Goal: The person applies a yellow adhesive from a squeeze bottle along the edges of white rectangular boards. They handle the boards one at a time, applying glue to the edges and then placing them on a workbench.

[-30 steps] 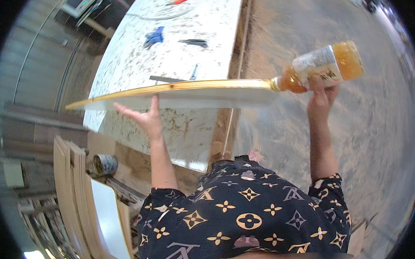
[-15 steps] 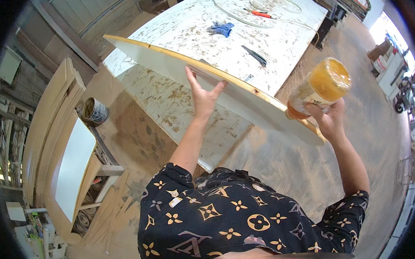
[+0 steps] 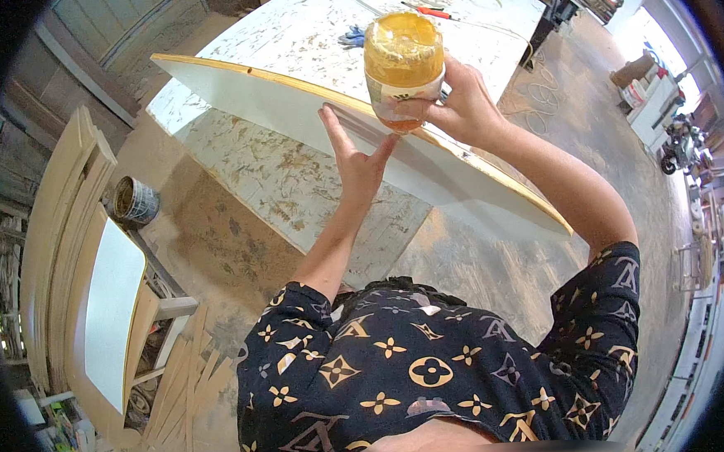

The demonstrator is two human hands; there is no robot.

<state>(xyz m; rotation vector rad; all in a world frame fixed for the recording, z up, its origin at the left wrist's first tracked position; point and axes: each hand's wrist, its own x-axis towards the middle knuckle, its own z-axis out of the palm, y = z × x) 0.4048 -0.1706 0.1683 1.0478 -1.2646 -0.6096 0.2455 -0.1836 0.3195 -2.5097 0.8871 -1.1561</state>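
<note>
A long white board (image 3: pixel 458 174) with a yellowish wooden edge stands on its long side, slanting from far left to near right. My left hand (image 3: pixel 360 164) holds it at the near face, thumb and fingers spread apart; some fingers are hidden. In my right hand (image 3: pixel 467 108) is a clear plastic bottle (image 3: pixel 405 74) with a pale label and thick amber-yellow contents, tipped bottom up. Its lower end is over the board's top edge, close to my left thumb; whether it touches the edge I cannot tell.
Behind the board lies a white, brown-smeared worktable (image 3: pixel 284 32) with a blue glove (image 3: pixel 352 38) and a red-handled tool (image 3: pixel 432 12). At left are a stained bucket (image 3: pixel 135 200), stacked curved wooden panels (image 3: pixel 56 245) and wood strips (image 3: pixel 189 386). A hose loops on the floor at right.
My right hand has carried the bottle leftward and away from me along the board's top edge, toward my left hand. The left hand keeps its place on the board.
</note>
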